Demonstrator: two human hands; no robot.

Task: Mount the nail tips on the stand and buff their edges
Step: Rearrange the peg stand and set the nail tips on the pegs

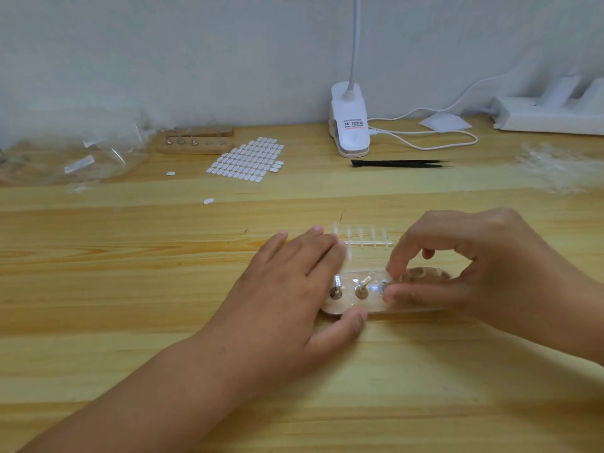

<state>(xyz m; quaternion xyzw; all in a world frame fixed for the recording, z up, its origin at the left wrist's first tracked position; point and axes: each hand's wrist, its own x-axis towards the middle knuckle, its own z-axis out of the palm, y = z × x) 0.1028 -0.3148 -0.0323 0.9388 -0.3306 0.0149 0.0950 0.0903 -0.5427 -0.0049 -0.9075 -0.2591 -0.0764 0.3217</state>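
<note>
Left hand (294, 289), fingers straight, is pressing the stand (351, 307) steady at its left end; right hand (474, 273) is pinching a faint nail tip (381, 286) onto the stand's middle.

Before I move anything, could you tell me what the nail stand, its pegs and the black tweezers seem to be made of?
The nail stand looks like clear glossy plastic or resin: the table grain shows through it. Its pegs look metallic, with a dull bronze sheen. The black tweezers are matte, perhaps coated metal or plastic; I cannot tell which.
</note>
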